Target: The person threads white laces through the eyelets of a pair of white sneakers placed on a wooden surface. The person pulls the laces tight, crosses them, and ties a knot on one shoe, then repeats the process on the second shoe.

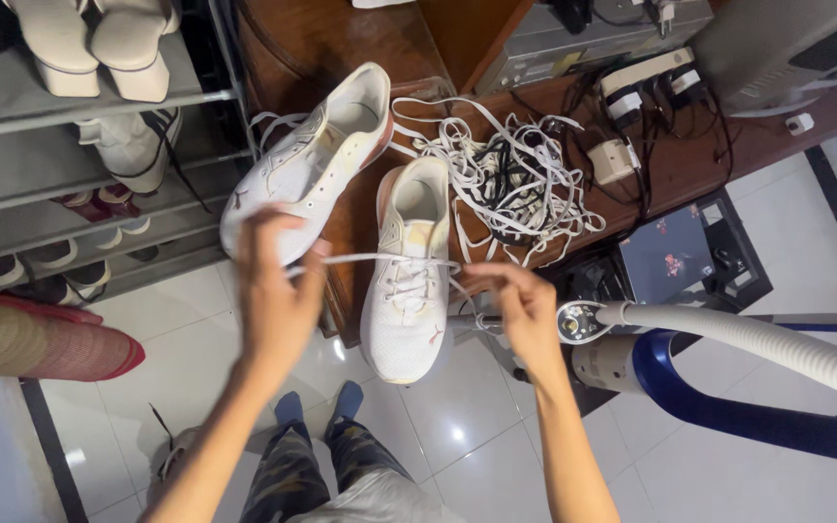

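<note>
The wooden bench (312, 39) carries two white sneakers, and the front one (407, 281) hangs with its toe over the bench edge, towards the person. This front sneaker is the one in work. Its white lace (380, 259) already crosses through several eyelets on the lower and middle part of the shoe, so the lacing appears well begun. The two free ends are stretched out sideways over the tongue, and the top of the shoe looks not yet laced or tied.

The left hand (278, 291) is closed on one end of the lace and pulls it to the left. The right hand (520, 305) pinches the other end between its fingers, low and to the right.

The second sneaker (307, 165) lies behind, tilted, with its lace loose. A tangled heap of spare white and black laces (515, 179) rests beside both shoes.
</note>
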